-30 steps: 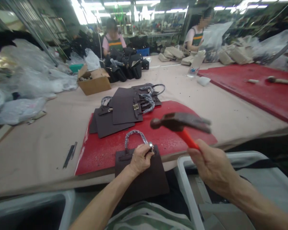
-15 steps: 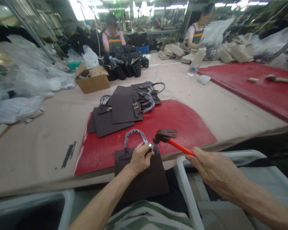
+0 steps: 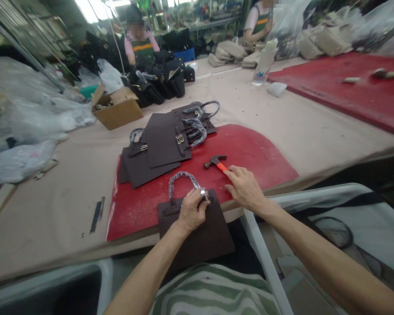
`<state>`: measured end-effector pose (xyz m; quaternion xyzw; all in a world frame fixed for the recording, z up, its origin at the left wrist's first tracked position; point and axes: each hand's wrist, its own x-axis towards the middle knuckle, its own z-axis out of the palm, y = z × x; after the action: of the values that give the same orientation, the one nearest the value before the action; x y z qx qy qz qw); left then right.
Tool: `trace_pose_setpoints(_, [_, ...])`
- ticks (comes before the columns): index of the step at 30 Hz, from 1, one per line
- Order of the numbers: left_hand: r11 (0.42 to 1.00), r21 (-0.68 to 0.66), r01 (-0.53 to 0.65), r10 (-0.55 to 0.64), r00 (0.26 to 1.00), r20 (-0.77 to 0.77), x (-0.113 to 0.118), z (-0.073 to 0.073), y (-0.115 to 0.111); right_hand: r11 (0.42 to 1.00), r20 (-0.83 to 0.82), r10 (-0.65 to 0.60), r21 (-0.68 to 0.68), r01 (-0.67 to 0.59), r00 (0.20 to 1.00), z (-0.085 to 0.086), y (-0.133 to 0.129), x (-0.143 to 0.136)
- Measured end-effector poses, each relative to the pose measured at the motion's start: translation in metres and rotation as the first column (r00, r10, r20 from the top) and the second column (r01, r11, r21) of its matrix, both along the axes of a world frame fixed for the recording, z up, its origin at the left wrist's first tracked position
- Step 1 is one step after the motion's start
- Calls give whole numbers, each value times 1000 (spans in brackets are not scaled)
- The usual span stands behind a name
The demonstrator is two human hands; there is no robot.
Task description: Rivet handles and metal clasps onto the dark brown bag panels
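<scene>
My left hand [image 3: 192, 210] is closed around a short metal tool with a round shiny top [image 3: 202, 192], held at the upper edge of a dark brown bag panel [image 3: 213, 238]. The panel lies partly on the red mat [image 3: 249, 148] and extends over the table's front edge. Its handle [image 3: 183, 175], wrapped in clear plastic, arches up beside that hand. The tool's lower end is hidden by the fingers. To the right, my right hand [image 3: 246, 186] has its fingers around the orange handle of a claw hammer [image 3: 216, 162], whose head is low over the mat.
Brown bag panels [image 3: 166, 140] with wrapped handles are piled behind. A cardboard box [image 3: 118, 109], black bags [image 3: 164, 78] and a bottle [image 3: 265, 63] stand farther back. Dark strips [image 3: 96, 214] lie at left. Bins [image 3: 105, 280] flank my lap. Two people sit across the table.
My right hand has moved forward and left with the hammer, bringing it down over the mat. My left hand stays at the panel with the metal tool. The view has shifted slightly.
</scene>
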<state>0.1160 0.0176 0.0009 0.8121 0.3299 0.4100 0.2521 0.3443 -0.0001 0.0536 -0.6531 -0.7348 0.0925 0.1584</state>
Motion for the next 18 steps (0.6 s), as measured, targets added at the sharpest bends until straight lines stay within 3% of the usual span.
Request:
trace_pose_setpoints(3, [1000,-4,2,-2,1000,5,0,-2,-1,969,-66,246,32,-245,967,-14,-9,-24])
trace_pose_setpoints(5, [1000,-12,17,-17,1000,20,0,-3,-1,954,-105,298,6,-299,949,-25,-15,-37])
trace_pose_setpoints(8, [994,-105,-42,53,993,104,-1,-2,-1,967,-117,254,0,-256,960,-37,-17,-48])
trace_pose_setpoints(12, [885,-378,-273,372,901,222,-19,7,2,975,-97,222,25,-220,970,-39,-14,-52])
trace_pose_setpoints(14, [854,-407,-324,440,867,233,-38,15,3,977,-90,212,42,-209,973,-38,-13,-55])
trace_pose_setpoints(18, [843,-373,-387,468,870,156,-81,20,0,979,-87,189,94,-181,978,-41,-10,-63])
